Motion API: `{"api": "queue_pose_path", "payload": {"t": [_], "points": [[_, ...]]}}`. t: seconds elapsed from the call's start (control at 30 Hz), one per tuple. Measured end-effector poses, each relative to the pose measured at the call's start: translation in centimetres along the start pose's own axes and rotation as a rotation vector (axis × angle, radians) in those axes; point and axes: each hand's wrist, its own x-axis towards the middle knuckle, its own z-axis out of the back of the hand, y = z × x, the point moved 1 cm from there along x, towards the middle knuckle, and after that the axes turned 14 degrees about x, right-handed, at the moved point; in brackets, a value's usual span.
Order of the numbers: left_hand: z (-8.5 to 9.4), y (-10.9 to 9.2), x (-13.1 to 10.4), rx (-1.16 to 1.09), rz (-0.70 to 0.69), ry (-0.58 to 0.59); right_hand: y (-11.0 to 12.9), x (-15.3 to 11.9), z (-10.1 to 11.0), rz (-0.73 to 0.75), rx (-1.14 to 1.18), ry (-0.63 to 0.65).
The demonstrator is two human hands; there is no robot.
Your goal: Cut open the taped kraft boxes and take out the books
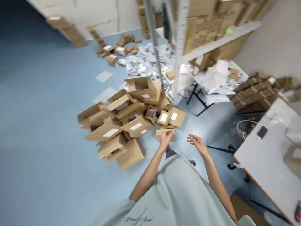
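My left hand (165, 139) is held in front of my body with thumb and fingers drawn together in a pinch. Whether anything small is in it, I cannot make out. Behind it in view is a small cardboard box (159, 133) on the floor, and I cannot tell if they touch. To the right, my right hand (198, 145) hovers over the floor, fingers stretched out and nothing in it. A flat cardboard piece with a white label (179, 117) and a small labelled box (164, 118) lie just beyond both hands.
Open cardboard boxes (128, 125) form a heap at left. White crumpled bags (145, 61) cover the floor behind a metal rack post (179, 53). A white table (265, 157) with a cable (242, 127) stands at right. Stacked cartons (252, 91) are beyond it.
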Motion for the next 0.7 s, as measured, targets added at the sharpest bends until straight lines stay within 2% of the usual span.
{"api": "queue_pose_path", "payload": {"t": [0.1,0.2,0.33,0.43,0.5,0.57,0.63,0.7], "points": [[-9.7,-1.0,-5.1,0.082,-0.080,0.265,-1.7,-5.0,6.4,0.084,0.119,-0.132],[-18.3,-1.8,-10.2,0.159,-0.157,0.515,-4.1,-10.7,13.2,0.197,0.259,-0.284],[-29.5,-2.3,-17.2,0.269,-0.202,0.783,-7.7,-19.2,22.1,0.337,0.449,-0.532],[-37.8,-2.3,-23.4,0.380,-0.224,0.965,-10.5,-25.6,28.3,0.395,0.558,-0.761],[-42.5,-2.1,-27.8,0.434,-0.249,1.094,-12.2,-29.4,31.8,0.414,0.619,-0.915],[-46.5,-2.0,-31.8,0.461,-0.284,1.221,-13.7,-32.2,34.9,0.430,0.679,-1.044],[-49.9,-1.8,-34.9,0.475,-0.315,1.334,-15.0,-33.8,37.7,0.438,0.733,-1.136],[-53.2,-1.6,-36.8,0.489,-0.328,1.415,-16.0,-34.5,40.5,0.441,0.769,-1.197]]}}
